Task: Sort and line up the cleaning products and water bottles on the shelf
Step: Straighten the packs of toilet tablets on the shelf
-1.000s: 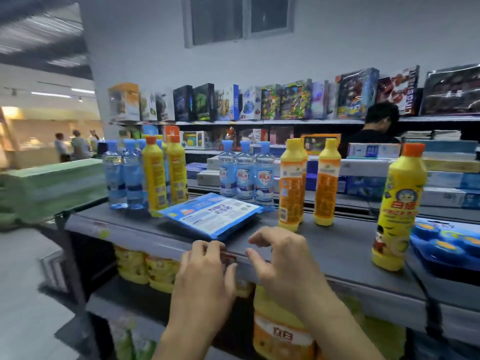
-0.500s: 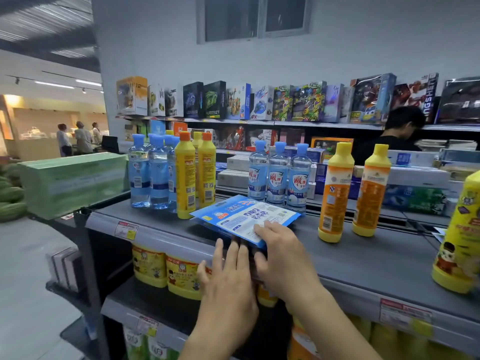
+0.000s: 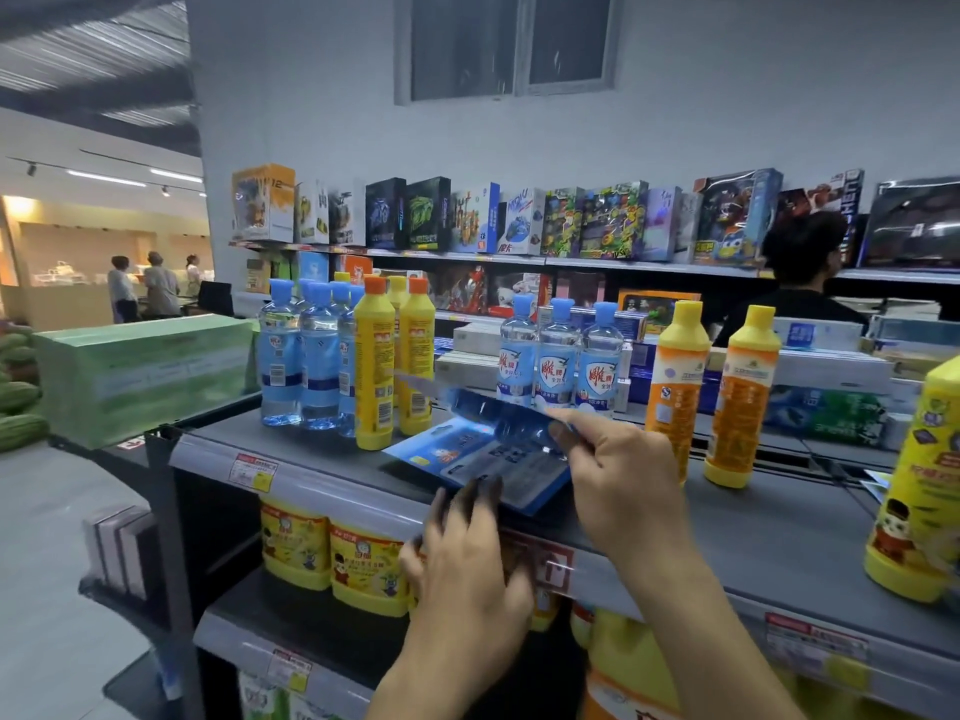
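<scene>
Three water bottles (perhaps 雕牌) stand behind right hand pinching packet.

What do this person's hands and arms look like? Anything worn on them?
Both are bare: the left hand and right hand have no gloves, and no rings, watch or wristband show. The forearms reach the bottom edge with no sleeve in view. The left fingertips are motion-blurred.

Counted 3 water btls in mid group; left cluster overlapped, no firm count. Noted 2 orange btls w/ yellow caps, 2 orange-capped yellow btls, 2 blue flat packs.
</scene>
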Action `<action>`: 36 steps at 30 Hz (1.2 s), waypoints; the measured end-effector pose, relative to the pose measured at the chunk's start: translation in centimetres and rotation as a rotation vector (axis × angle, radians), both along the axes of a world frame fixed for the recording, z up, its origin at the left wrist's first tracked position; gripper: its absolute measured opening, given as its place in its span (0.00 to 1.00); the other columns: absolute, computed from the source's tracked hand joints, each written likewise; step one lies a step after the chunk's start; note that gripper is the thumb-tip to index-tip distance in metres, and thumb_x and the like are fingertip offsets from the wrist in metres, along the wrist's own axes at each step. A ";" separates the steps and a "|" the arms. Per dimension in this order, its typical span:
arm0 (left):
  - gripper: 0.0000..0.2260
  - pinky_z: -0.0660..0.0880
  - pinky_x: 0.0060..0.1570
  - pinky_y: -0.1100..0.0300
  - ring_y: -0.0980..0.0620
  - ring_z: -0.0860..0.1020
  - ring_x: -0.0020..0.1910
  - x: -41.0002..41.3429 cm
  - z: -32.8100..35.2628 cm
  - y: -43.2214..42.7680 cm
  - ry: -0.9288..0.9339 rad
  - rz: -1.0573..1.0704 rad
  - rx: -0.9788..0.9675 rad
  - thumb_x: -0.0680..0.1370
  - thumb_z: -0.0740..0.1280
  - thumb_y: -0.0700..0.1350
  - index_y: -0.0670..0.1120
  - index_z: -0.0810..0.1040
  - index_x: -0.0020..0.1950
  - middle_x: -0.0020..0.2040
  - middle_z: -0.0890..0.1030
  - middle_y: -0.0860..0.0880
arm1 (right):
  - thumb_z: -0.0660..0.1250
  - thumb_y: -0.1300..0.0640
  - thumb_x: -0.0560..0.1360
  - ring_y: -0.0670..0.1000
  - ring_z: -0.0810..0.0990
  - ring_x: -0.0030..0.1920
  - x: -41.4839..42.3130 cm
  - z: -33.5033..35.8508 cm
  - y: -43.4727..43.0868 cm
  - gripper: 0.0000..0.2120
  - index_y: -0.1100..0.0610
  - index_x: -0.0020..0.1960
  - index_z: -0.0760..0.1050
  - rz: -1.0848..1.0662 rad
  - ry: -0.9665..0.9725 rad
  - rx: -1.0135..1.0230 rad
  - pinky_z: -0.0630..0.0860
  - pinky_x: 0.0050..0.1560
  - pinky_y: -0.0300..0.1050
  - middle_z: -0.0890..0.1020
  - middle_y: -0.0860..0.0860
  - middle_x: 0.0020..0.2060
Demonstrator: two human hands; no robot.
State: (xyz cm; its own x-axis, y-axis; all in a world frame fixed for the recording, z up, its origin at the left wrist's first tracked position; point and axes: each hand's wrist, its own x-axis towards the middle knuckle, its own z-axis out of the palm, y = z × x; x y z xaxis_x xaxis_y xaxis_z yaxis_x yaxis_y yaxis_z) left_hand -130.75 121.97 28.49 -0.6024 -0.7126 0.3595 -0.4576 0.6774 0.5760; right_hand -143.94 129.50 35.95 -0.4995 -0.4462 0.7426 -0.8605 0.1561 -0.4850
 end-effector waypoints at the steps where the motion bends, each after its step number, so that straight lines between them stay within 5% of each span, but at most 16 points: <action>1: 0.36 0.50 0.80 0.41 0.52 0.48 0.85 -0.1 0.4 0.1 0.094 -0.002 0.018 0.82 0.66 0.55 0.62 0.49 0.85 0.84 0.57 0.58 | 0.68 0.55 0.84 0.45 0.81 0.39 0.0 0.3 0.4 0.11 0.48 0.61 0.87 0.020 -0.018 -0.059 0.72 0.32 0.34 0.88 0.45 0.41; 5: 0.34 0.64 0.77 0.43 0.56 0.63 0.77 -0.9 1.3 0.4 0.447 -0.034 0.076 0.80 0.70 0.63 0.63 0.57 0.82 0.72 0.65 0.64 | 0.69 0.57 0.85 0.42 0.82 0.38 -0.3 1.1 2.1 0.11 0.47 0.49 0.88 0.139 -0.189 -0.257 0.74 0.31 0.32 0.85 0.40 0.34; 7: 0.36 0.71 0.74 0.44 0.57 0.67 0.76 -1.5 1.5 0.9 0.584 -0.081 0.139 0.78 0.73 0.63 0.67 0.57 0.81 0.72 0.65 0.65 | 0.68 0.55 0.85 0.46 0.85 0.40 -0.5 1.4 2.9 0.13 0.46 0.45 0.86 0.220 -0.307 -0.340 0.84 0.37 0.46 0.87 0.42 0.36; 9: 0.41 0.77 0.69 0.53 0.63 0.68 0.75 -1.9 1.8 1.8 0.697 -0.127 0.176 0.75 0.77 0.59 0.73 0.56 0.80 0.75 0.63 0.63 | 0.67 0.56 0.85 0.55 0.89 0.46 -0.4 2.1 3.9 0.11 0.49 0.50 0.87 0.336 -0.501 -0.435 0.87 0.42 0.56 0.89 0.47 0.43; 11: 0.45 0.80 0.64 0.55 0.66 0.71 0.72 -2.5 1.9 2.5 0.768 -0.173 0.200 0.72 0.80 0.58 0.75 0.56 0.79 0.75 0.64 0.60 | 0.66 0.58 0.85 0.59 0.90 0.46 -0.3 2.8 5.1 0.10 0.53 0.53 0.87 0.458 -0.717 -0.523 0.87 0.40 0.51 0.90 0.52 0.45; 14: 0.42 0.82 0.63 0.45 0.56 0.76 0.73 -3.6 1.8 3.4 0.862 -0.222 0.235 0.73 0.82 0.53 0.69 0.63 0.80 0.75 0.71 0.61 | 0.65 0.58 0.85 0.61 0.90 0.44 -0.4 3.5 7.2 0.10 0.56 0.57 0.85 0.582 -0.862 -0.546 0.86 0.37 0.50 0.90 0.57 0.47; 18: 0.31 0.84 0.55 0.56 0.53 0.84 0.63 -4.8 2.0 4.8 1.049 -0.220 0.340 0.78 0.77 0.39 0.60 0.70 0.74 0.67 0.81 0.56 | 0.63 0.57 0.85 0.61 0.90 0.45 -1.3 3.4 9.5 0.11 0.56 0.60 0.84 0.620 -0.904 -0.523 0.88 0.41 0.54 0.90 0.58 0.49; 23: 0.20 0.83 0.51 0.61 0.49 0.86 0.56 -5.9 3.1 7.1 1.029 -0.212 0.296 0.78 0.71 0.52 0.61 0.69 0.68 0.61 0.83 0.53 | 0.63 0.58 0.86 0.62 0.90 0.45 -2.1 3.1 12.6 0.15 0.49 0.70 0.77 0.541 -0.697 -0.584 0.87 0.41 0.57 0.89 0.55 0.52; 26: 0.18 0.82 0.54 0.60 0.53 0.84 0.56 -6.9 4.1 9.1 1.015 -0.202 0.205 0.80 0.72 0.48 0.61 0.69 0.66 0.58 0.82 0.53 | 0.72 0.51 0.78 0.56 0.89 0.51 -3.1 2.9 15.1 0.22 0.39 0.71 0.75 0.334 -0.416 -0.590 0.87 0.46 0.56 0.86 0.46 0.57; 32: 0.21 0.79 0.61 0.56 0.57 0.80 0.63 -9.5 5.7 13.5 0.988 -0.212 0.058 0.79 0.69 0.53 0.61 0.68 0.70 0.64 0.79 0.55 | 0.85 0.56 0.68 0.40 0.86 0.53 -5.7 2.7 20.5 0.35 0.42 0.71 0.77 0.002 -0.142 -0.459 0.81 0.52 0.33 0.84 0.41 0.61; 36: 0.22 0.73 0.56 0.74 0.66 0.77 0.61 -11.3 6.7 17.2 0.943 -0.270 -0.040 0.79 0.68 0.54 0.66 0.64 0.70 0.63 0.75 0.62 | 0.84 0.48 0.67 0.46 0.84 0.54 -8.4 2.4 24.1 0.34 0.46 0.71 0.80 -0.199 -0.023 -0.420 0.83 0.55 0.45 0.80 0.44 0.58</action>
State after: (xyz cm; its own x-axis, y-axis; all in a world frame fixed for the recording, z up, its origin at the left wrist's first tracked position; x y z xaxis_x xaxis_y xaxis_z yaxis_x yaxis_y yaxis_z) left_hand -142.03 139.14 35.21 -0.1964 -0.5695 0.7981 0.3519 0.7188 0.5995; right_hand -152.32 153.64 38.39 -0.5631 -0.0029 0.8264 -0.8221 0.1036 -0.5598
